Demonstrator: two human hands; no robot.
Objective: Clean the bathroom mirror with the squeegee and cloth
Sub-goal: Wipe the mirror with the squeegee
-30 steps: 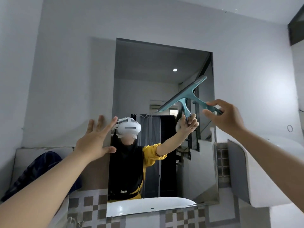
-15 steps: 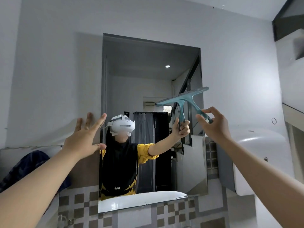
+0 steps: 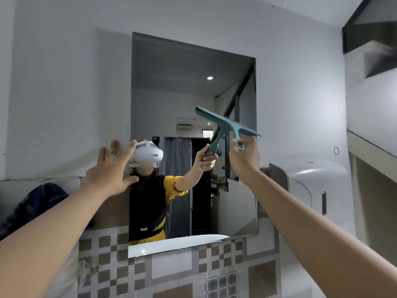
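Squeegee raised at the mirror [image 3: 171,93]
Right hand [image 3: 245,160] grips the teal squeegee [image 3: 227,125] handle; left hand [image 3: 111,171] spreads open fingers at the mirror's left edge.

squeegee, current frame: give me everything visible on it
The teal plastic T-shaped squeegee has a long straight blade bar joined to a short handle, all one colour and matte. It is held up in front of the right part of the wall mirror, the bar tilted, its left end higher and its right end lower, past the mirror's right edge. The right hand pinches the handle from below. Whether the blade touches the glass cannot be told. Its reflection shows in the mirror.
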